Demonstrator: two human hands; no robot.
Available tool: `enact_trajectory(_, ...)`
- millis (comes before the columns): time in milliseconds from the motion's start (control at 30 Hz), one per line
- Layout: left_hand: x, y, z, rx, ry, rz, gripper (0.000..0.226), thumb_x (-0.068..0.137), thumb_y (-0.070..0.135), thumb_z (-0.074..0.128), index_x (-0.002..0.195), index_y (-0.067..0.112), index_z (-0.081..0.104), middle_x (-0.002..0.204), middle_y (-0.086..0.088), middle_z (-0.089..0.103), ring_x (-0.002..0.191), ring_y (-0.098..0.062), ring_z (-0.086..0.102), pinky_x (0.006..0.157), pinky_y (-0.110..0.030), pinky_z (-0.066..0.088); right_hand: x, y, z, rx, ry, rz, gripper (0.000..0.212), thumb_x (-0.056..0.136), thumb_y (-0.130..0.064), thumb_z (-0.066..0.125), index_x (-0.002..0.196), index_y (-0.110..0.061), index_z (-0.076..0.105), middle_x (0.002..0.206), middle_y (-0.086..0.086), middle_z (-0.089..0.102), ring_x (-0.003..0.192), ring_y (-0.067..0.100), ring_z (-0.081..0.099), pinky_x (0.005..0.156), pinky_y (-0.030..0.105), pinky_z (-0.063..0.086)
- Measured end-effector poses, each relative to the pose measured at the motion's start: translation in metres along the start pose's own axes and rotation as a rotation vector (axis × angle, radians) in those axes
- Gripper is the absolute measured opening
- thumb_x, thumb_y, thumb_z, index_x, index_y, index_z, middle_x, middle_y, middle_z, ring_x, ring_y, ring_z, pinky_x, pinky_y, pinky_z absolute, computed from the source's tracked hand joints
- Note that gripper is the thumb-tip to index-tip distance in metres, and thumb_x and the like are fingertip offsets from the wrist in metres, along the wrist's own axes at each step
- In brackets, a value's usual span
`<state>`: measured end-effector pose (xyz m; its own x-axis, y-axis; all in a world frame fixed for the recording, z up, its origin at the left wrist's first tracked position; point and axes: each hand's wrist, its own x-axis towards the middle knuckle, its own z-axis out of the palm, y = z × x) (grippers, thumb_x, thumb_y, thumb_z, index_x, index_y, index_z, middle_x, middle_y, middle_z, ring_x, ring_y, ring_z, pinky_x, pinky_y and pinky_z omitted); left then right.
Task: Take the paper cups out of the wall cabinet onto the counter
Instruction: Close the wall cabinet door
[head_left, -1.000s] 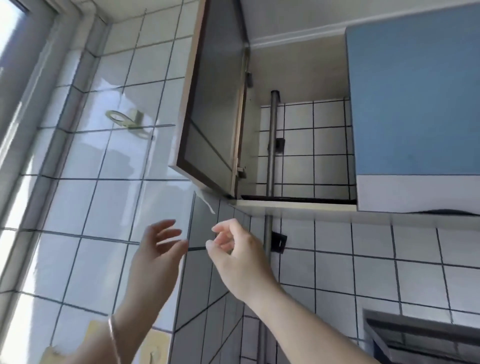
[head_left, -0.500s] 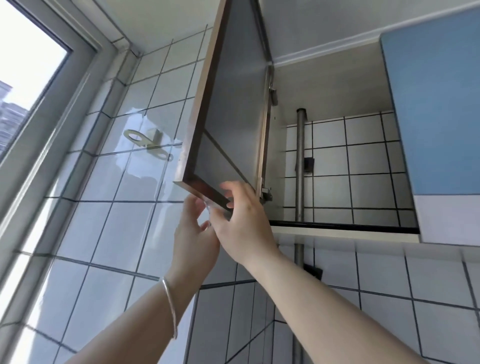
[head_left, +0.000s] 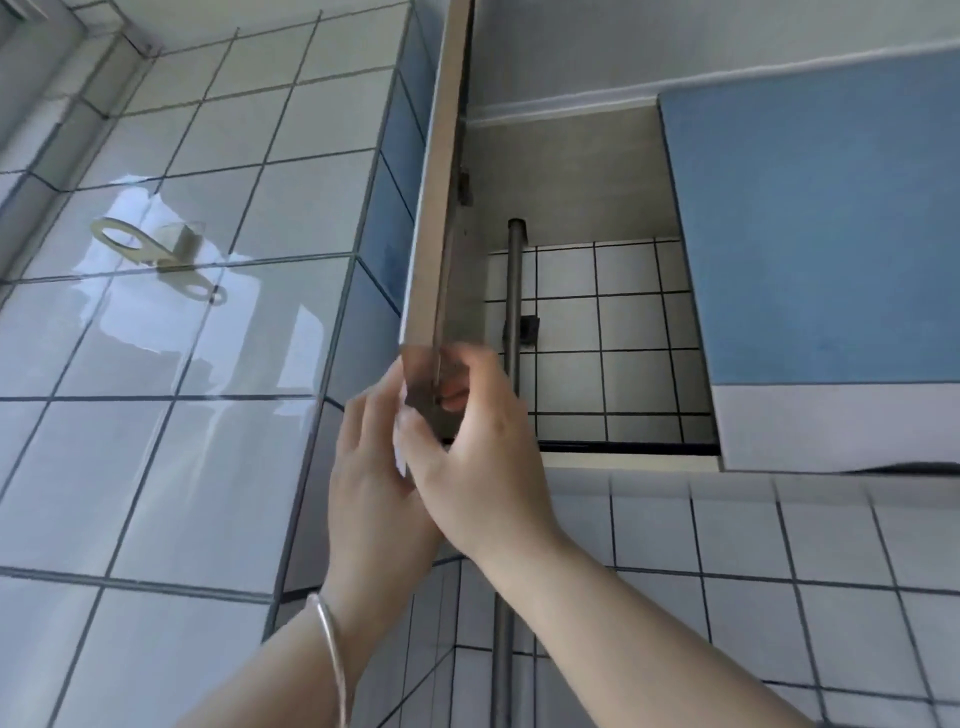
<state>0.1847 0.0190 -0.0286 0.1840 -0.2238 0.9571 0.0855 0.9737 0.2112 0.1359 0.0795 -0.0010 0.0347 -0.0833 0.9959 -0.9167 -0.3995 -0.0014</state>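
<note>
Paper cups are the thing to fetch, but none of them show in the view right now; only the part of the open wall cabinet (head_left: 571, 171) above its shelf edge shows, with grey walls, white tiles at the back and a thin grey metal pipe (head_left: 514, 312) running up through it, so the cups may sit low on the shelf out of sight, or I cannot tell where. Both hands are up at the bottom corner of the tall open cabinet door with the pale edge (head_left: 434, 218). The right hand (head_left: 478, 457) has its fingers curled round the inner side of that corner and its thumb on the outer side, so it is clamped on the door. The left hand (head_left: 374, 467), with a thin silver bangle (head_left: 330, 649) on its wrist, lies against the outer side of the same corner; its fingers look fairly straight and close together, pressing and not wrapping. The next blue cabinet door (head_left: 810, 239) is closed. I think paper cups will be very light and soft, easy to squash and quick to tip. It seems best to hold a stack round its middle with a gentle squeeze, or cup a hand under the bottom, and not pinch one thin rim.
</note>
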Motion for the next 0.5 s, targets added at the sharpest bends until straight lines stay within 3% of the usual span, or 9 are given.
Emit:
enact_trajectory(100,-0.008,0.003,0.028,0.135,-0.028,0.06,0.062,0.083,0.034,0.059,0.139,0.04,0.033,0.136,0.021,0.04,0.124,0.004,0.033,0.101,-0.031,0.039,-0.005,0.008,-0.022,-0.102,0.104,-0.022,0.023,0.08,-0.031,0.054,0.1,-0.023,0.047,0.102,-0.009,0.059,0.096,0.01,0.056,0.076,0.023,0.048)
enact_trajectory(167,-0.014,0.007,0.044,0.185,-0.03,0.118,0.07,0.08,0.037,0.059,0.142,0.043,0.025,0.139,0.02,0.035,0.125,-0.003,0.031,0.095,-0.027,0.031,-0.006,0.013,-0.039,-0.205,0.151,-0.021,0.017,0.08,-0.033,0.054,0.092,-0.028,0.043,0.093,-0.014,0.051,0.091,0.009,0.052,0.069,0.018,0.04)
enact_trajectory(267,-0.021,0.01,0.069,0.247,-0.049,0.196,0.089,0.07,0.029,0.07,0.14,0.046,0.018,0.13,0.015,0.033,0.115,-0.008,0.036,0.088,-0.02,0.017,-0.008,0.028,-0.064,-0.289,0.13,0.114,0.026,0.084,-0.036,0.055,0.102,-0.017,0.052,0.102,-0.007,0.056,0.1,0.014,0.053,0.077,0.025,0.042)
enact_trajectory(367,-0.026,0.009,0.096,0.291,-0.076,0.247,0.083,0.064,0.028,0.063,0.139,0.039,0.029,0.124,0.003,0.044,0.11,-0.014,0.044,0.084,-0.024,0.022,-0.012,0.05,-0.089,-0.264,0.119,0.293,0.026,0.085,-0.032,0.056,0.105,-0.017,0.052,0.105,-0.004,0.06,0.1,0.014,0.055,0.078,0.025,0.043)
enact_trajectory(500,-0.027,0.003,0.132,0.365,-0.059,0.315,0.062,0.057,0.02,0.055,0.119,0.023,0.049,0.108,-0.002,0.059,0.098,-0.017,0.046,0.08,-0.031,0.028,-0.018,0.086,-0.122,-0.139,0.178,0.494,0.026,0.084,-0.025,0.058,0.106,-0.024,0.044,0.105,-0.005,0.061,0.094,0.015,0.058,0.069,0.02,0.044)
